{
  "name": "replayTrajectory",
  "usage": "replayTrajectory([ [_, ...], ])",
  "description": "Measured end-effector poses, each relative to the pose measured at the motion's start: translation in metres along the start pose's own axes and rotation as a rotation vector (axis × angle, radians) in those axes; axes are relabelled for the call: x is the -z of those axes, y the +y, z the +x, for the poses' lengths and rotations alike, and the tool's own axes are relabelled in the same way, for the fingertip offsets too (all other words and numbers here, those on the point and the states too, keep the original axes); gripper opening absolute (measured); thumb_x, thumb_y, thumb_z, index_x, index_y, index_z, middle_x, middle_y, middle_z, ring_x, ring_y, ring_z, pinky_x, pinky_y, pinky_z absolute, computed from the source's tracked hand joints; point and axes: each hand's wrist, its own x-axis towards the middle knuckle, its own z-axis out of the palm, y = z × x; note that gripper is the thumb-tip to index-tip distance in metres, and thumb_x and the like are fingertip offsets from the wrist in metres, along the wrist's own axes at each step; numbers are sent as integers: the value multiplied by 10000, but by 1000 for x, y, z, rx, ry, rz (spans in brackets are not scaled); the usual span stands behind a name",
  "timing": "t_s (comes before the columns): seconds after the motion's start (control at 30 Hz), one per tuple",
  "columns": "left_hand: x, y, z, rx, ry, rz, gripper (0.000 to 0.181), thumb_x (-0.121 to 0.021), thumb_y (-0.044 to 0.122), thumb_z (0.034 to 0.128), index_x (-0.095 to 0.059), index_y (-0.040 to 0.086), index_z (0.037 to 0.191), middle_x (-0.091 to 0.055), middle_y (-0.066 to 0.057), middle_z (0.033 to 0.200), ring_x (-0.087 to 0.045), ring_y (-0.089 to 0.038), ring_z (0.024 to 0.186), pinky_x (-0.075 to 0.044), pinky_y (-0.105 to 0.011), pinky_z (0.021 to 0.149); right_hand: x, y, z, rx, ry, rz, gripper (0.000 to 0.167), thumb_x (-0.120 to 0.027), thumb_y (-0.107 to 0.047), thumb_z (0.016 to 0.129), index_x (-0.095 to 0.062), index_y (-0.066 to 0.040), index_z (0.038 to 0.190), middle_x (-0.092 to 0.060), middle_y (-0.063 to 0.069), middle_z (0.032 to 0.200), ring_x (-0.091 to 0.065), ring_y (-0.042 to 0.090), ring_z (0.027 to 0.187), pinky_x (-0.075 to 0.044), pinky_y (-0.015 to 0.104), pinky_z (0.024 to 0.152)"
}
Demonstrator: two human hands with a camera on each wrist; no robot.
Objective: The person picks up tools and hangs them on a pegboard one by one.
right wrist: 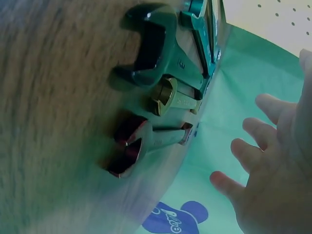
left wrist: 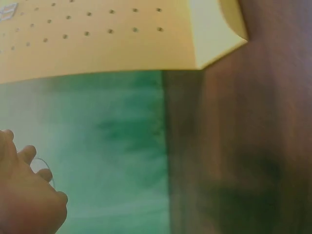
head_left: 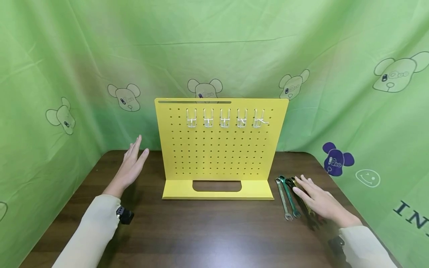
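My left hand [head_left: 129, 167] is raised over the left side of the wooden table, fingers extended and nothing in it. The right hand [head_left: 318, 201] hovers above several combination wrenches at the table's right, its fingers spread and apart from them in the right wrist view. A silver wrench [head_left: 283, 199] and a green wrench [head_left: 290, 197] lie side by side, left of this hand. Close up, the right wrist view shows the open ends of a black wrench [right wrist: 163, 58], a gold wrench [right wrist: 168, 97] and a red wrench [right wrist: 134, 146]. In the head view the hand partly covers these.
A yellow pegboard [head_left: 218, 156] stands upright on its base in the middle of the table [head_left: 207, 227]. Several white wire hooks [head_left: 225, 121] hang in a row near its top. Green cloth [head_left: 234, 56] with bear-head prints surrounds the table at the back and sides.
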Motion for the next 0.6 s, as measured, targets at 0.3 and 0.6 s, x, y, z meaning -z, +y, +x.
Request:
replayTrajectory([
  [0.3,3,34,27,-52,81,-85,685,-353,484,1072,18,295,1615,-54,-63,1673,-26,-323,1516,-61,-668,1160,-4,-5,-1,23,3,5,656,-421,-464,1071,-359,-2,1532,-345,317,1520,-301,564,1364,-285,757,1005],
  [0.6,9,56,48,-84,129,-173,662,-369,475,1070,-42,300,1619,-186,-58,1652,-154,-266,1504,-162,-572,1189,-4,-8,-1,60,22,22,611,-455,-404,1074,-406,37,1495,-410,330,1471,-368,568,1317,-323,716,1011],
])
